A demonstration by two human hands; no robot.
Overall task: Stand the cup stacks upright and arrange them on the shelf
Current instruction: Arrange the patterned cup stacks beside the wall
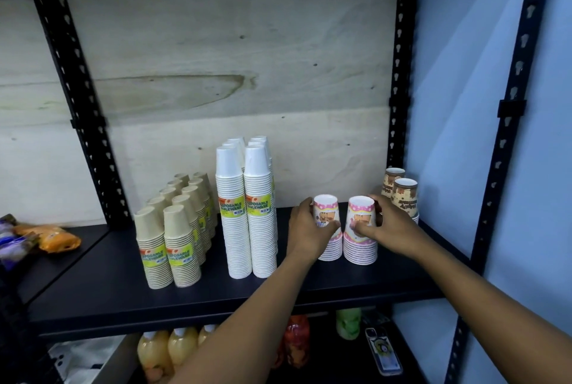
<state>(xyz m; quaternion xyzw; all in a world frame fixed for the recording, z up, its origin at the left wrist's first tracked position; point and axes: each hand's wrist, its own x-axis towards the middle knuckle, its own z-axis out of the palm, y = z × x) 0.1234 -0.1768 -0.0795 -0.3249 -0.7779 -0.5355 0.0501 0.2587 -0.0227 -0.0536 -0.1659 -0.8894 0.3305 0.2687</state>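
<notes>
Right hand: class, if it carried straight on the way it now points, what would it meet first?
The right hand already grips a pink cup stack; continuing left, it probably meets the other pink stack beside it.

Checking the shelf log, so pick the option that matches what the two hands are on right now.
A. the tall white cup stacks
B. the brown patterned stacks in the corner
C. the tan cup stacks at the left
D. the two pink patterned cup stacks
D: the left hand wraps one pink patterned cup stack and the right hand grips the other pink stack, both upright on the shelf.
</notes>
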